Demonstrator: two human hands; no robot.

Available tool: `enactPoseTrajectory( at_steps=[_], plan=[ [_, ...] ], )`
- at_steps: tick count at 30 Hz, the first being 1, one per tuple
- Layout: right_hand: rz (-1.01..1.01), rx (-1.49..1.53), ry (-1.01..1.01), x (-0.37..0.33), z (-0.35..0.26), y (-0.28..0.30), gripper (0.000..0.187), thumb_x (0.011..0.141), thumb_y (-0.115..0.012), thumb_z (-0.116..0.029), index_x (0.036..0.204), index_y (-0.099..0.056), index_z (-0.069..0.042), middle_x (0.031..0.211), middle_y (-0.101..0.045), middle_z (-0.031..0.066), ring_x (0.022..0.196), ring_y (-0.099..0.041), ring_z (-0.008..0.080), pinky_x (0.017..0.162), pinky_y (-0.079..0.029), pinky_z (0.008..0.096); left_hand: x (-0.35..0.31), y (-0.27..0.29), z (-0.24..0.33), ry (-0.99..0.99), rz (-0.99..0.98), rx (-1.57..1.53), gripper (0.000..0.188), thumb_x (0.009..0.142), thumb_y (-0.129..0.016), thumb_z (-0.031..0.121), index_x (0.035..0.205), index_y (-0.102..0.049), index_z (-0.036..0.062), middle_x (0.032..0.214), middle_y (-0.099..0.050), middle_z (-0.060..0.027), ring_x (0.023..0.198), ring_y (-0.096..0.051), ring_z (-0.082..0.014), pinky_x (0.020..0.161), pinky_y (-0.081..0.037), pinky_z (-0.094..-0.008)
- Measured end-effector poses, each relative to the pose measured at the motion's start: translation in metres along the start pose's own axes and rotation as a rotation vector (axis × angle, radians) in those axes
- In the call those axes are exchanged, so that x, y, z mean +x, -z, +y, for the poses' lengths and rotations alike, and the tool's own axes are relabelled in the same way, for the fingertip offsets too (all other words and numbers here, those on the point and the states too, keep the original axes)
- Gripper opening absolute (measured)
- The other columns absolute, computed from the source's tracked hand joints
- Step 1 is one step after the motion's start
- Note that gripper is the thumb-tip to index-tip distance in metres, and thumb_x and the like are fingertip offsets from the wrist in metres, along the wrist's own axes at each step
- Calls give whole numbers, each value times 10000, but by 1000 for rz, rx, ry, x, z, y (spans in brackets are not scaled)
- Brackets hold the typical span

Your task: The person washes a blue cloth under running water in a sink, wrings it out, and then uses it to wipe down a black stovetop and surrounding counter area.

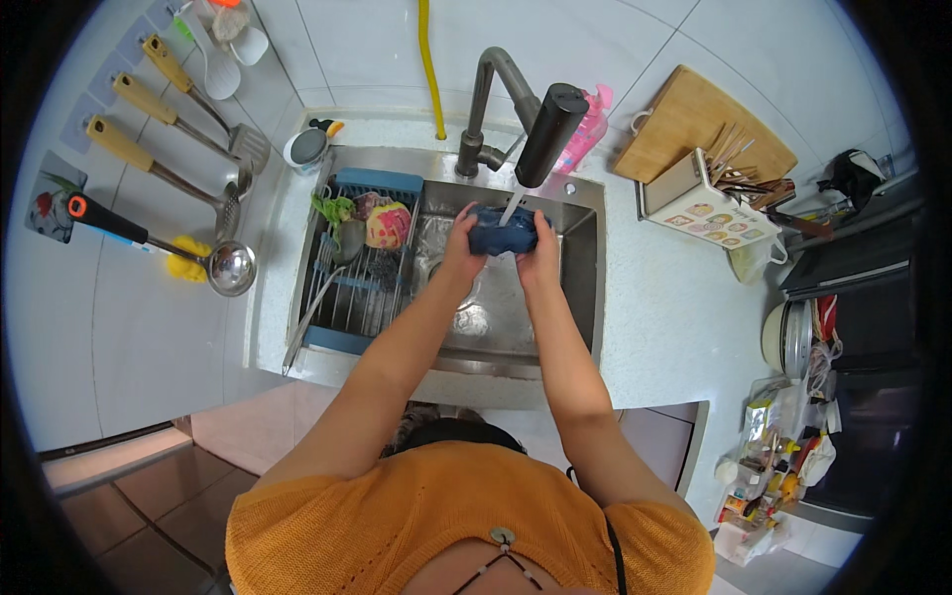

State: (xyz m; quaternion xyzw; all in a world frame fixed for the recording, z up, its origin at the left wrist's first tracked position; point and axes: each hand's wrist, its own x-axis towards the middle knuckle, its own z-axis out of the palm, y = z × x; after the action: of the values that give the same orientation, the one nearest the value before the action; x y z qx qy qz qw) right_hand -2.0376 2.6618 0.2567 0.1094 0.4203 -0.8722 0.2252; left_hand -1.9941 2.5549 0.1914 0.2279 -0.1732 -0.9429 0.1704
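Over the stainless steel sink (585,297), a bunched dark blue cloth (501,234) is held between my two hands. My left hand (462,244) grips its left end, and my right hand (539,254) grips the right end. A thin stream of water (512,206) falls onto the cloth from the black head of the faucet (552,136). Some of my fingers are hidden behind the cloth. Below it, the sink's bottom looks wet and shiny.
A blue-edged drying rack (381,179) across the sink's left side holds a long-handled spoon (347,243), greens and a pink-yellow sponge-like item (388,226). A pink bottle (585,131) stands behind the faucet. Utensils, including a ladle (231,269), hang left; a cutting board (694,119) leans right.
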Motion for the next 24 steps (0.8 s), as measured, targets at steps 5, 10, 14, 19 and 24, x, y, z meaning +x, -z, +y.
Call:
enactPoseTrajectory(
  at_steps=[5, 10, 14, 19, 24],
  plan=[
    [-168, -834, 583, -31, 14, -11, 566, 785, -647, -231, 1233, -374, -18, 1159, -474, 159, 1059, -481, 285, 898, -392, 359, 0, -16, 11, 161, -9, -53, 289, 884, -487, 367, 958, -554, 96, 925, -603, -57, 872, -589, -201, 751, -494, -328],
    [-192, -1096, 800, -28, 22, -8, 481, 811, -602, -243, 1188, -419, -6, 1183, -436, 205, 1083, -443, 355, 928, -357, 384, -22, -44, 13, 142, -111, 165, 318, 887, -483, 402, 919, -550, 93, 855, -578, -48, 786, -570, -166, 696, -482, -306],
    [-95, -1013, 815, -22, 21, -19, 363, 842, -555, -298, 1009, -544, 24, 979, -562, 190, 910, -537, 321, 773, -417, 370, -12, -39, 3, -67, -41, 127, 235, 875, -514, 316, 863, -558, 85, 799, -550, -26, 711, -537, -138, 630, -446, -288],
    [42, -739, 483, 35, 19, 2, 364, 857, -530, -332, 873, -593, 26, 714, -605, 162, 662, -557, 321, 647, -423, 356, -34, -66, -1, -210, 185, 613, 242, 877, -511, 280, 776, -561, 65, 737, -522, -17, 667, -484, -122, 606, -400, -278],
    [54, -797, 487, 17, 19, -17, 377, 886, -481, -334, 971, -565, 22, 848, -583, 186, 799, -540, 322, 748, -410, 354, -12, -51, 4, -303, 176, 573, 288, 893, -495, 307, 775, -551, 51, 722, -498, -15, 649, -468, -116, 587, -387, -272]
  ],
)
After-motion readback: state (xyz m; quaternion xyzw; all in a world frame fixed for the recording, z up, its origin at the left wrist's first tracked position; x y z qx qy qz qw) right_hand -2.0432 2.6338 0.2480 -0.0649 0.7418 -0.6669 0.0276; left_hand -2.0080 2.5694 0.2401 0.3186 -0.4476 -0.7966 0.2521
